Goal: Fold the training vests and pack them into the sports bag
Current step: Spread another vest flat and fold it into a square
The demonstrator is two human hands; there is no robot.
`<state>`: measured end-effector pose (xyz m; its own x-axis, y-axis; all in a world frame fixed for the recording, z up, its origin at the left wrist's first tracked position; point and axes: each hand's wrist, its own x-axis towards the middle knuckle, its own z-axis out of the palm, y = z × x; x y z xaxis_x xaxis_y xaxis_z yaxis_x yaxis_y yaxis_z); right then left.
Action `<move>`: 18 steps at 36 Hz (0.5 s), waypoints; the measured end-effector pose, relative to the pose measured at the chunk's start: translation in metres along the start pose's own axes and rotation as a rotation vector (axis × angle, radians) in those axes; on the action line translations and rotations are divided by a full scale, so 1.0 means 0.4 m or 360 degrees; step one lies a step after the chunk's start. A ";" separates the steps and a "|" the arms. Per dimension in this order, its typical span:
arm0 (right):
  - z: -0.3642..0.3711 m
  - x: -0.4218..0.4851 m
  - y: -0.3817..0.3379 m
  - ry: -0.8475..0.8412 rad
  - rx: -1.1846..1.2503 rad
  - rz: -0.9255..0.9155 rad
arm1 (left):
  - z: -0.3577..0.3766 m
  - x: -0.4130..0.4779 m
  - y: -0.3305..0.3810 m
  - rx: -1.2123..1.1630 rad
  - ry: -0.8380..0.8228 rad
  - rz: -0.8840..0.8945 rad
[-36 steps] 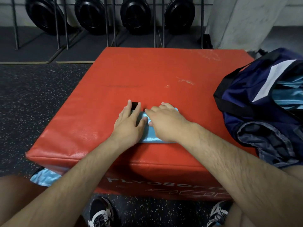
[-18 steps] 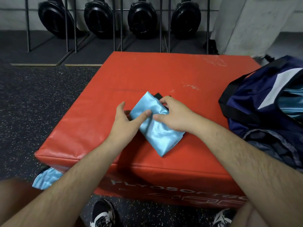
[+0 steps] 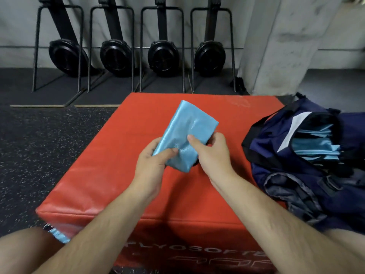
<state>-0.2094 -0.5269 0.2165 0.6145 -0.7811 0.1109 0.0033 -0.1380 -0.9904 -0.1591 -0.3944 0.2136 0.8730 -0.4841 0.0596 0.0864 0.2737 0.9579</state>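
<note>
Above the middle of the red padded box [image 3: 118, 165], a folded vest [image 3: 189, 135] of shiny light-blue cloth is held clear of the surface between both hands. The left hand [image 3: 152, 167] has its grip closed on the bundle's lower left edge, thumb across the front and fingers tucked behind. The right hand [image 3: 214, 155] pinches the other side: thumb pressed on the front face, fingers curled round the right edge and hidden by the cloth. The bundle is a compact oblong whose long axis runs from the hands up and away from the person, leaning slightly right, so most of its length stands free beyond the fingers.

The sports bag [image 3: 262, 143] sits at the right edge of the box, well to the right of both hands, its mouth gaping toward the person. Packed vests [image 3: 316, 147] of the same blue show inside, stacked flat. The right hand is the nearer to that opening, so the coming move is probably a sideways carry to the right, with the bundle turned to slide in flat on the stack and the left grip letting go on the way. One more blue vest [image 3: 57, 235] peeks out on the floor by the box's near left corner, apparently not yet folded.
</note>
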 end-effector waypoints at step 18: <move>-0.281 0.032 -0.106 -0.0622 0.0619 0.0211 | 0.146 0.051 0.162 0.0206 -0.0278 -0.0004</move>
<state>-0.2906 -0.5995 0.2690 0.8755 -0.4828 0.0180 0.1513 0.2385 -0.9593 -0.1638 -0.4350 0.2935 0.7754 -0.6243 0.0944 0.0159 0.1688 0.9855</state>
